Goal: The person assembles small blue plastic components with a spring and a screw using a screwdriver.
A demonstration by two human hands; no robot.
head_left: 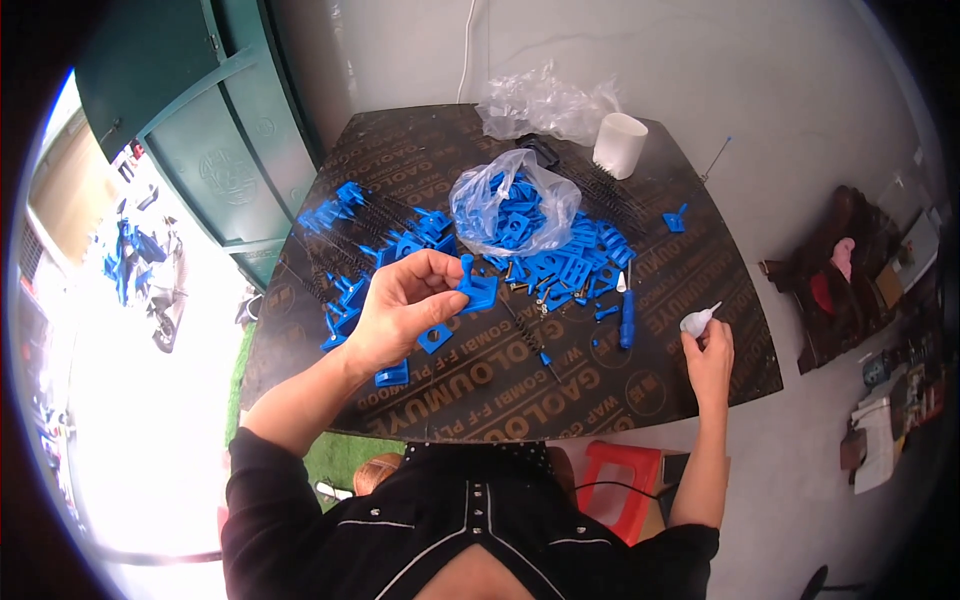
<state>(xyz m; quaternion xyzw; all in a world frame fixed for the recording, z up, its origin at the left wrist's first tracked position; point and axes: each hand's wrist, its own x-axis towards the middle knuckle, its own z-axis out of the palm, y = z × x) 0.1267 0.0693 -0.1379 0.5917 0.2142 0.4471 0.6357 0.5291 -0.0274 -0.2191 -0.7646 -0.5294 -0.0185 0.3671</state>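
My left hand (400, 305) is raised over the dark table (700, 230) and grips a blue plastic bracket piece (478, 288) between thumb and fingers. At the table's right edge, my right hand (708, 355) holds a small white squeeze bottle (698, 320) with its nozzle pointing up and to the right. A heap of blue plastic parts (560, 262) lies in the middle of the table, partly inside a clear plastic bag (512, 205). More blue parts (345, 205) lie to the left, next to black bristle brushes (335, 250).
A white cup (620, 145) and a crumpled clear bag (535, 100) stand at the table's far side. A blue-handled tool (627, 318) lies near my right hand. A green metal door (220, 130) is at the left, a red stool (625, 475) below the table, clutter at the right.
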